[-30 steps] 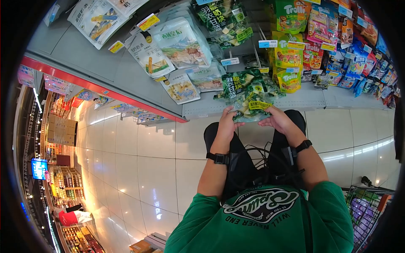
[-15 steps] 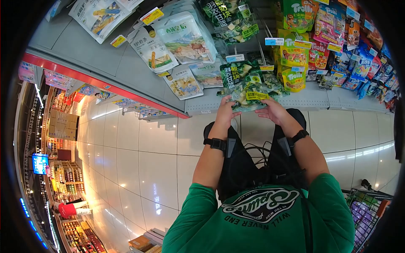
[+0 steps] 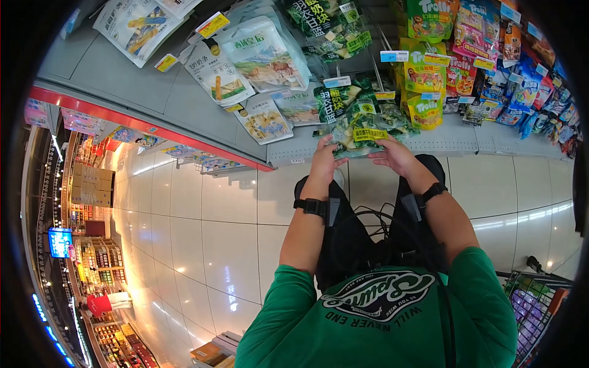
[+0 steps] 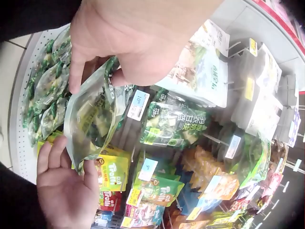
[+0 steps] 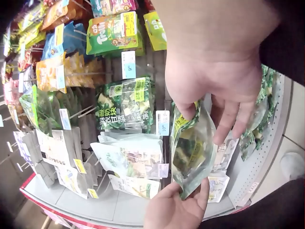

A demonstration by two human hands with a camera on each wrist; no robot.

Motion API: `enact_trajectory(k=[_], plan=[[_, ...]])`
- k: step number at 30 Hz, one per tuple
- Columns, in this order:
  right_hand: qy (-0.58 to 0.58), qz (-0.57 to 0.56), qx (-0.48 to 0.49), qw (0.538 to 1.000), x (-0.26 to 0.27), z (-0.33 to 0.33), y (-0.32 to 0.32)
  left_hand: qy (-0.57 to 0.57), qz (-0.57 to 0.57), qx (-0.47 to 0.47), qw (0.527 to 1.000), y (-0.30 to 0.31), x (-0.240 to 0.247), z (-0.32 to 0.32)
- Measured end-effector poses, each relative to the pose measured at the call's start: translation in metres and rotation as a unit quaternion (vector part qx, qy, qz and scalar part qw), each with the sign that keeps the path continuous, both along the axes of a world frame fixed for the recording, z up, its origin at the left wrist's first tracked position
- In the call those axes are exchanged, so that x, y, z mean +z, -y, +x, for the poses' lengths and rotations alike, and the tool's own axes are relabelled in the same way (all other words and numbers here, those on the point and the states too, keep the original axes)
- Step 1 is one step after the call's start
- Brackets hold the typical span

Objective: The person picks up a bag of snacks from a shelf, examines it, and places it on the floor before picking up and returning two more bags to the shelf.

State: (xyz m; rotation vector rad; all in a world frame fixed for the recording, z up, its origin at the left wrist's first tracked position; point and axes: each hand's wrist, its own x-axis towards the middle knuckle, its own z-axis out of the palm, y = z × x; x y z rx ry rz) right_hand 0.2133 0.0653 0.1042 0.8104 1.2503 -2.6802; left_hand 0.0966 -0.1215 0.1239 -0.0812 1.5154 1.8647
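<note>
A green see-through snack bag (image 3: 354, 126) is held between both hands at the shelf's front edge, its bottom end towards the person. The left hand (image 3: 325, 161) pinches its left side; the right hand (image 3: 396, 158) pinches its right side, with the other fingers spread beneath. In the left wrist view the left hand (image 4: 128, 40) grips one end of the bag (image 4: 93, 119) and the right hand (image 4: 66, 183) the other. The right wrist view shows the bag (image 5: 193, 148) between the right hand (image 5: 214, 90) and the left hand (image 5: 176, 207).
Similar green bags (image 3: 331, 30) hang behind, with white pouches (image 3: 267, 55) to the left and Trolli candy bags (image 3: 424, 67) to the right. A red-edged shelf (image 3: 153, 126) runs along the left. A wire cart (image 3: 531, 306) stands at the lower right.
Over the last second the bag and both hands have shifted slightly left and up in the head view. The right hand's fingers look more spread than at first.
</note>
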Motion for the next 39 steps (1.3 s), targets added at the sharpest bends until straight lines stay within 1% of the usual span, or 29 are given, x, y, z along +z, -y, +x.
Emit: enact_trajectory(k=[9, 11, 14, 18, 20, 22, 23, 25, 30, 34, 39], plan=[[0.005, 0.013, 0.000, 1.000, -0.003, -0.007, 0.000, 0.011, 0.007, 0.012, 1.000, -0.001, -0.011, -0.009], [0.005, 0.013, -0.001, 1.000, -0.004, -0.006, 0.000, 0.015, -0.005, 0.026, 1.000, -0.002, -0.010, -0.009], [0.010, 0.033, -0.011, 0.999, -0.005, -0.008, 0.000, 0.037, 0.022, 0.038, 0.998, -0.002, -0.010, -0.010], [0.003, 0.062, -0.022, 0.998, -0.010, -0.011, 0.001, 0.039, 0.028, 0.045, 0.998, -0.002, -0.010, -0.010], [0.005, 0.079, -0.030, 0.996, -0.008, -0.011, 0.002, 0.046, 0.034, 0.063, 0.996, -0.004, -0.002, -0.007], [0.054, 0.122, 0.011, 0.991, -0.004, -0.010, -0.001, 0.046, 0.035, 0.070, 0.996, -0.003, -0.002, -0.005], [0.055, 0.121, 0.009, 0.991, -0.002, -0.010, 0.000, 0.045, 0.036, 0.078, 0.995, -0.002, -0.003, -0.006], [0.067, 0.148, 0.040, 0.986, 0.000, -0.010, 0.002, 0.049, 0.036, 0.080, 0.995, -0.001, -0.006, -0.008], [0.022, 0.109, 0.016, 0.994, -0.012, -0.011, 0.000, 0.066, 0.039, 0.074, 0.994, -0.001, -0.011, -0.009], [-0.002, 0.086, 0.000, 0.996, -0.008, -0.011, 0.000, 0.049, 0.042, 0.076, 0.995, -0.002, -0.007, -0.007], [0.003, 0.109, 0.004, 0.994, -0.005, -0.012, -0.001, 0.066, 0.065, 0.077, 0.993, -0.001, -0.012, -0.010]])
